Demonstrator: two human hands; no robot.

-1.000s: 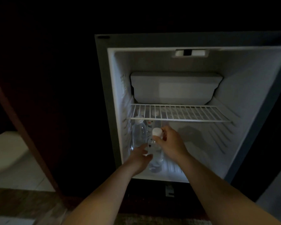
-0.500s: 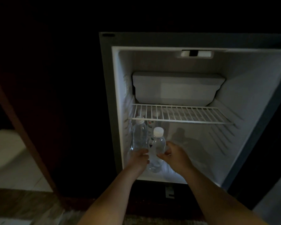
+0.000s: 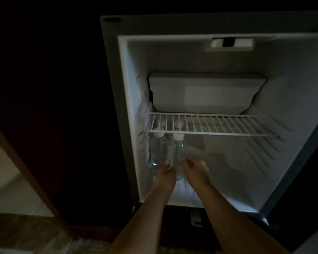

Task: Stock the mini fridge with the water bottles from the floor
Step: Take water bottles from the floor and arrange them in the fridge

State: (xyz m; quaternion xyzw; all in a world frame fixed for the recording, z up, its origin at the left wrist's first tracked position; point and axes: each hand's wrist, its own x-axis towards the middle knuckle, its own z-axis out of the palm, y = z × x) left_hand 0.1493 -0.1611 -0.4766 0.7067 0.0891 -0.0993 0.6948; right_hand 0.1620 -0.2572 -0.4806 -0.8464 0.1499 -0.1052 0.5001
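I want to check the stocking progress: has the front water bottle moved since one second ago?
Yes. The front water bottle went deeper into the mini fridge: its cap now sits right under the wire shelf's front edge.

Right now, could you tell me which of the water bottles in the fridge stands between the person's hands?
The front right bottle: it stands between the left hand and the right hand. The front left bottle is beside the fridge wall.

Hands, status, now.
Left hand: holds the front bottle near its base.
Right hand: fingers curled beside that bottle; grip cannot be told.
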